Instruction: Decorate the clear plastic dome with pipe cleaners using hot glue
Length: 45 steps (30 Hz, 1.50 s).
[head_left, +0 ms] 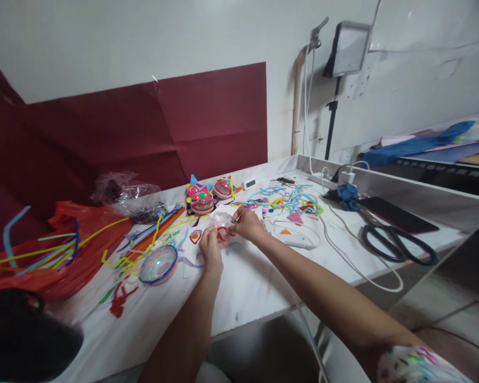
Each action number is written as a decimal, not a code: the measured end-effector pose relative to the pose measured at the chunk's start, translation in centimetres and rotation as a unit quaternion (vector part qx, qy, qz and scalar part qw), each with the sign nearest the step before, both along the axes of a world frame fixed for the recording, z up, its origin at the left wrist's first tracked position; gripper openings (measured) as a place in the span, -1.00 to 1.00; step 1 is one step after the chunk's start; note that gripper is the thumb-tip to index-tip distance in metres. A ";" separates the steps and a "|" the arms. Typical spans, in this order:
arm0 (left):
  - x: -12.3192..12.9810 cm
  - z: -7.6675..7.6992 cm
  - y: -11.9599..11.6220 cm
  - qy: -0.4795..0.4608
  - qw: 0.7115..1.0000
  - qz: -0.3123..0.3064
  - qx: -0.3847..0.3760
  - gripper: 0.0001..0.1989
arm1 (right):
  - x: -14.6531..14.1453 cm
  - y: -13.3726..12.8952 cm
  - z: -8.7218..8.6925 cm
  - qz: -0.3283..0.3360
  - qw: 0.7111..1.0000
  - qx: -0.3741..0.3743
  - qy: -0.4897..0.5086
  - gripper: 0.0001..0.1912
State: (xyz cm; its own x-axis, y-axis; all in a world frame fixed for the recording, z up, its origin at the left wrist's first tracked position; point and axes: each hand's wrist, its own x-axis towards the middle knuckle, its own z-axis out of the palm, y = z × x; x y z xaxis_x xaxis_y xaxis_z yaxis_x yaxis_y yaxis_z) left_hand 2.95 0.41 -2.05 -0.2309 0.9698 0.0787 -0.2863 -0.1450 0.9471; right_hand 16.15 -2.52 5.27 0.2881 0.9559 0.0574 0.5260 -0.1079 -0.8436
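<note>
My left hand (211,249) and my right hand (245,223) meet over the white table, fingers closed in a pinch. Between them is a bent red pipe cleaner (222,232), its ends hidden by my fingertips. Just behind it lies a crumpled, clear plastic-like piece (222,218); whether my fingers touch it I cannot tell. Left of my left hand rests a small red-edged loop shape (196,236). A clear round bowl with a blue fuzzy rim (158,265) sits farther left. Colourful decorated animal-face figures (200,201) stand behind my hands.
Right of my hands lie a white glue gun (297,239), a pile of pipe cleaner scraps (293,199), a cable (335,244), large black scissors (397,244) and a dark flat phone-like slab (399,214). At left are a red plastic bag (83,239) and a black object (27,335).
</note>
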 end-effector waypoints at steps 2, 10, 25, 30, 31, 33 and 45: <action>0.2 0.0 -0.1 -0.006 1.000 0.005 0.003 -0.77 | 0.0 -0.1 0.1 -0.001 1.000 -0.001 0.001 -0.54; 0.5 0.1 -0.4 0.024 1.000 -0.012 0.013 -0.75 | 0.1 -0.5 0.2 0.002 1.000 0.000 0.010 -0.58; 0.6 0.4 -0.5 0.009 1.000 -0.022 0.005 -0.75 | 0.1 -0.9 0.0 -0.002 1.000 0.008 -0.002 -0.57; 0.5 0.3 -0.7 0.021 0.999 -0.035 0.006 -0.68 | 0.3 -0.7 -0.3 -0.010 1.000 0.011 -0.003 -0.57; 0.5 0.3 -0.6 0.025 0.999 -0.036 0.004 -0.68 | 0.3 -0.6 -0.4 -0.011 1.000 0.013 -0.003 -0.56; 0.5 0.2 -0.6 0.028 0.999 -0.036 0.001 -0.67 | 0.4 -0.5 -0.6 -0.013 1.000 0.020 -0.003 -0.54; 0.5 0.4 -1.0 0.037 0.998 -0.045 -0.002 -0.72 | 0.6 -0.5 -1.0 -0.014 1.000 0.021 0.006 -0.63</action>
State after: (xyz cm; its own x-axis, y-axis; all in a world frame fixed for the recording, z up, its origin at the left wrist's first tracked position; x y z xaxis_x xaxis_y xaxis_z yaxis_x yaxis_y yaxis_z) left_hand 3.46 -0.56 -1.69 -0.1366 0.9866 0.0889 -0.2270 -0.1185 0.9667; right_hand 16.78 -3.05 4.30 0.3161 0.9441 0.0932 0.5126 -0.0873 -0.8542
